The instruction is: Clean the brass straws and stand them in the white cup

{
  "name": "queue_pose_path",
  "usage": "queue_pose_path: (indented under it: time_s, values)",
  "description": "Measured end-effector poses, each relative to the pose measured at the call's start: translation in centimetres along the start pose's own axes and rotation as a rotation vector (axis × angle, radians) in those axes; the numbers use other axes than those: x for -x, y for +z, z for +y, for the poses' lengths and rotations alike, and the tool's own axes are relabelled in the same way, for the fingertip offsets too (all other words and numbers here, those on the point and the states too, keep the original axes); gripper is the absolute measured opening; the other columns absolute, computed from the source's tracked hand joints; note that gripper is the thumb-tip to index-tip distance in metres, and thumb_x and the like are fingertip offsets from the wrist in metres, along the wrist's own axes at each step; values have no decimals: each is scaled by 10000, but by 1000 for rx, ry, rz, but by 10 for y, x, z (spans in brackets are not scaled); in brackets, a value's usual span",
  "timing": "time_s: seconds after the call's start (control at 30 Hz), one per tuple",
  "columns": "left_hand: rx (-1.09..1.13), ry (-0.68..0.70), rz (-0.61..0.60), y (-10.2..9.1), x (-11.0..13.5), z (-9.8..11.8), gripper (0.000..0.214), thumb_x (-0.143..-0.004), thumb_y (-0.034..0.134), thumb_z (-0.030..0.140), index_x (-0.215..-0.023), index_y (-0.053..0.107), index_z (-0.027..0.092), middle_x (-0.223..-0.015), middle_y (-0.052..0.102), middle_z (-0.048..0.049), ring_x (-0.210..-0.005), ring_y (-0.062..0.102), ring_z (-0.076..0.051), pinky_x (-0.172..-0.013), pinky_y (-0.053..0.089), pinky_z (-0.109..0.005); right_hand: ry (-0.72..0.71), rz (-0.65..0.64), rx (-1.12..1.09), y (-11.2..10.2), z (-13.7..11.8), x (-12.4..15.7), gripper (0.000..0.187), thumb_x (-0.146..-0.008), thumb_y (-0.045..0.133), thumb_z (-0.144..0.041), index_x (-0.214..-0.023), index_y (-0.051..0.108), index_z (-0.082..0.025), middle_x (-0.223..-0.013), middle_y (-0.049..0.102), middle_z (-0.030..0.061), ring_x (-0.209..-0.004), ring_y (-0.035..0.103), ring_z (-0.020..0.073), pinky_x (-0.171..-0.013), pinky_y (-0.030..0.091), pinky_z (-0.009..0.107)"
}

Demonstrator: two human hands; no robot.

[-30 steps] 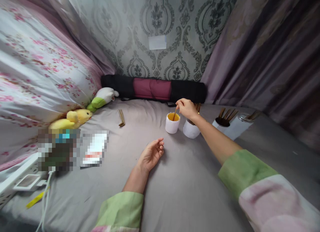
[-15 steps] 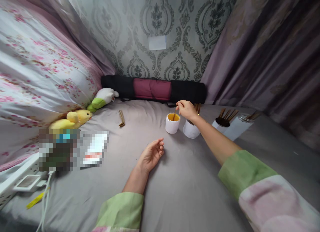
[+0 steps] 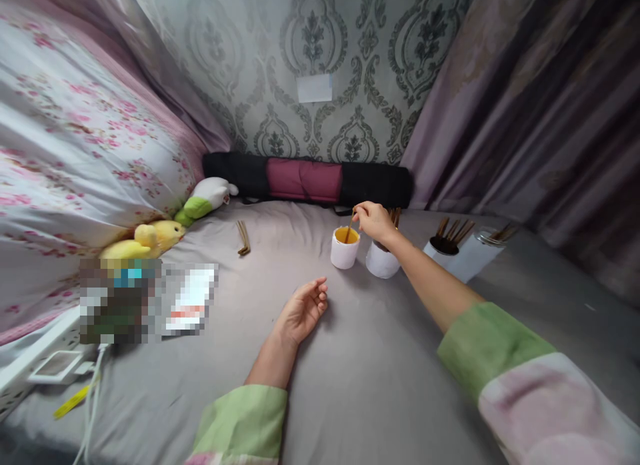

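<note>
My right hand (image 3: 374, 219) reaches forward and pinches the top of a thin brown stick (image 3: 349, 229) that stands in a white cup with a yellow inside (image 3: 345, 247). My left hand (image 3: 302, 310) rests palm up on the grey sheet (image 3: 360, 358), fingers loosely curled and apart, holding nothing. Just right of the yellow cup stands a second white cup (image 3: 382, 260) with several brown sticks, partly hidden behind my right wrist.
Further right are a third white cup with sticks (image 3: 443, 250) and a clear jar with sticks (image 3: 483, 245). A loose bundle of sticks (image 3: 243, 237) lies on the sheet. Plush toys (image 3: 150, 238), a floral pillow (image 3: 75, 145), a black-and-maroon roll (image 3: 307, 177) and cables (image 3: 90, 398) line the edges.
My right hand has lifted slightly with the stick still in the yellow cup. My left hand has not moved.
</note>
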State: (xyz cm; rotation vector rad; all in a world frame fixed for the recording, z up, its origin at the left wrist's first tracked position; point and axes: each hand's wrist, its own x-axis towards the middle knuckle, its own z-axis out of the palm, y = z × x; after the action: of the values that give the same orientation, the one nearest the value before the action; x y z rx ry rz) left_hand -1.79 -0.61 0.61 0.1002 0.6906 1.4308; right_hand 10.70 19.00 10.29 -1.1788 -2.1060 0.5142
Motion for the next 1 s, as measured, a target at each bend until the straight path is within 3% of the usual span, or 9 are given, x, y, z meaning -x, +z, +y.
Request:
queue_pose_path:
  time_s: [0.43,0.63,1.0]
  values:
    - [12,1,-23,-3,-1,0,141,-794,513,122,-904,589,80,-700,596,-47,-554,533,-64,-477,417,-162,58,151,-37,-3,-1,9,237,-809,419,-273,-822,630,-165,-712,677,40,-625,615,136,-675,447,251]
    - [15,1,-46,-4,-2,0,138,-785,522,121,-894,595,76,-702,590,-43,-553,529,-65,-473,411,-162,16,241,-125,-3,-8,24,266,-817,412,-319,-836,619,-153,-698,667,45,-622,610,147,-641,448,263]
    - [7,12,-37,-1,0,0,135,-788,506,106,-879,598,70,-700,591,-51,-554,524,-66,-478,410,-161,-2,208,-276,5,-24,58,291,-822,408,-371,-818,606,-157,-672,649,36,-549,576,123,-575,432,242]
